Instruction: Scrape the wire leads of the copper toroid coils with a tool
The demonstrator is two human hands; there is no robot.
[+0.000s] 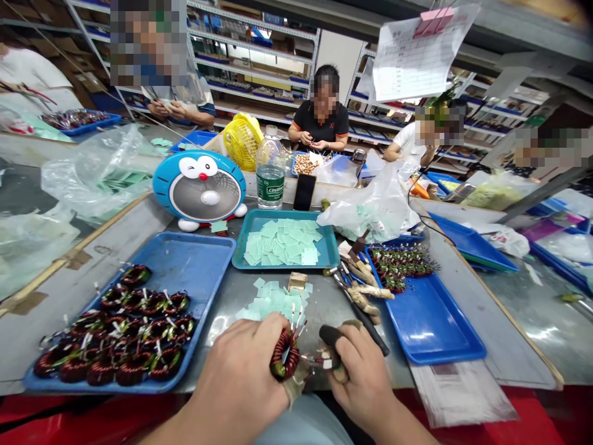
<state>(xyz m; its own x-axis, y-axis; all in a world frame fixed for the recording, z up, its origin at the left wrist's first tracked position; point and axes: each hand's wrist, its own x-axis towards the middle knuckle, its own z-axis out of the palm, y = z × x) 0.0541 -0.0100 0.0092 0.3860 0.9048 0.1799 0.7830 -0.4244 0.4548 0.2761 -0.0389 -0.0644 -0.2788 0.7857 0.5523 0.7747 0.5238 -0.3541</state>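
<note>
Right of the blue tray (185, 259), a stiff, weighty copper toroid coil (283, 353) is clasped by its winding in the left hand (236, 377). A black-handled tool (330, 337) is held closed in the right hand (364, 377).

Toroid coil (283, 353): copper-red winding, green patch at lower edge. Tool handle (330, 337): black. Tray (204, 253) at left front of the grey bench (514, 340): bright blue, with more copper-red coils (125, 346). Teal tray (287, 217) behind: pale green squares (282, 244), overlapping patchwork. Desk fan (199, 188): blue and white. Second fan (243, 141): yellow, grid-patterned.
</note>
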